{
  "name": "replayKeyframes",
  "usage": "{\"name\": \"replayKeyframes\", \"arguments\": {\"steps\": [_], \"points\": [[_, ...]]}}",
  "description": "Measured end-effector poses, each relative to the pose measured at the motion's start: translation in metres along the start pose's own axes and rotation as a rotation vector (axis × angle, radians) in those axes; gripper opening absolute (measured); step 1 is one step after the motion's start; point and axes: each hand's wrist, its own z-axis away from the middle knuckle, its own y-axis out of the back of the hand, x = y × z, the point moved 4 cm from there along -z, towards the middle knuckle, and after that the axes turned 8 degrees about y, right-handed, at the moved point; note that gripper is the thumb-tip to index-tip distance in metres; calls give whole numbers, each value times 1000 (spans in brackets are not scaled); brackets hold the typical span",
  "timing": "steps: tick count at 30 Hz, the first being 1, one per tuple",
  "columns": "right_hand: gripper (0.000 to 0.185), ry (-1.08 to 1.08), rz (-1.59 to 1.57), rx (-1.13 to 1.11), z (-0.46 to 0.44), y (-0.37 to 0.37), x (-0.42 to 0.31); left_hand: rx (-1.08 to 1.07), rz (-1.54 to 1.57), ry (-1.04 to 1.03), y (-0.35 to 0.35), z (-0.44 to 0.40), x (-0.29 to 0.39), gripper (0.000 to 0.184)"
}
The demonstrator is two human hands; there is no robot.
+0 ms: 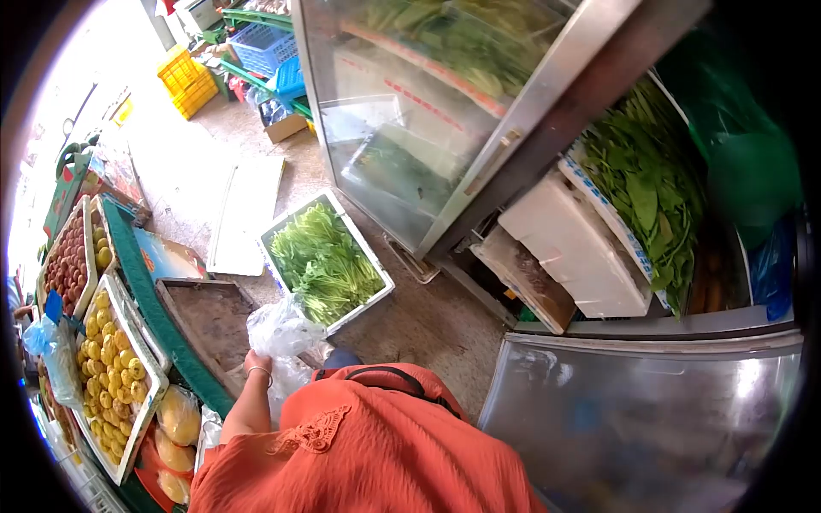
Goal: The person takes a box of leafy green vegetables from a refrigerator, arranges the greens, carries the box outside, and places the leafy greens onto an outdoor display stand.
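My left hand (257, 362), a bangle at its wrist, has its fingers closed on a clear plastic bag (286, 329). The bag is crumpled and hangs beside my red top. Just beyond it on the floor stands a white foam box (386, 282) filled with leafy greens (321, 256); the bag overlaps the box's near corner in view. My right hand does not show.
At right, a glass-door fridge (505, 154) stands open, with foam boxes (573, 244) and dark leafy greens (646, 184) inside. Yellow fruit (111, 368) fills a tray on the left stand. Yellow crates (186, 81) and a blue basket (261, 47) stand farther back.
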Motion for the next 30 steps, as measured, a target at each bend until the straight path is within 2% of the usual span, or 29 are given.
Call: {"name": "replayKeyframes", "arguments": {"steps": [2,4,5,6,8,9,10,11,12,13,14,15,16,17,18,20,21,22,24,25,26,28,30], "points": [[22,8,8,35,14,46,-17,-71,73,14,18,-1,5,32],[26,-310,-197,308,46,104,-52,-26,34,-15,12,-31,-13,34],[26,-289,-203,320,65,114,-85,-12,-28,-34,19,-37,-12,36],[25,-158,-503,310,93,125,-135,5,-88,-47,27,-45,-8,37],[22,-6,-1073,368,181,189,-253,-9,6,-61,28,-76,-20,40],[18,109,-1262,18,246,210,-327,-4,41,-84,31,-91,-22,39],[16,339,-1363,-328,325,246,-382,-1,73,-105,35,-103,-25,39],[21,546,-1412,-701,410,283,-434,20,110,-117,43,-110,-29,37],[31,756,-1301,-996,501,306,-474,44,145,-133,51,-116,-30,35],[40,1254,-1278,-1171,579,329,-498,37,137,-114,56,-124,-35,35],[42,1358,-1309,-1501,637,356,-487,23,231,-116,60,-132,-40,33],[39,1528,-1126,-1706,688,374,-485,10,325,-120,63,-137,-44,31],[37,1744,-1085,-1533,723,394,-481,2,319,-106,69,-136,-43,31],[38,1241,-1108,-2009,713,424,-448,-11,376,-88,76,-129,-42,30],[40,648,-1064,-2372,691,454,-419,-22,435,-65,79,-125,-46,30],[48,1632,-734,-1920,691,478,-450,-17,489,-24,54,-134,-67,30],[51,2010,-788,-1576,748,441,-499,12,464,1,47,-134,-72,30],[51,2030,-777,-1555,745,446,-508,41,439,25,43,-131,-74,30],[49,2301,-541,-1206,731,470,-519,27,469,66,51,-113,-69,32],[36,2333,-612,-1122,722,488,-521,47,462,76,48,-111,-71,33],[36,2349,-603,-1095,719,496,-528,68,458,88,46,-110,-72,34],[33,2074,-727,-1415,716,509,-546,59,509,114,39,-110,-74,35],[31,2209,-738,-1362,718,522,-563,56,548,137,42,-106,-77,35]]}}
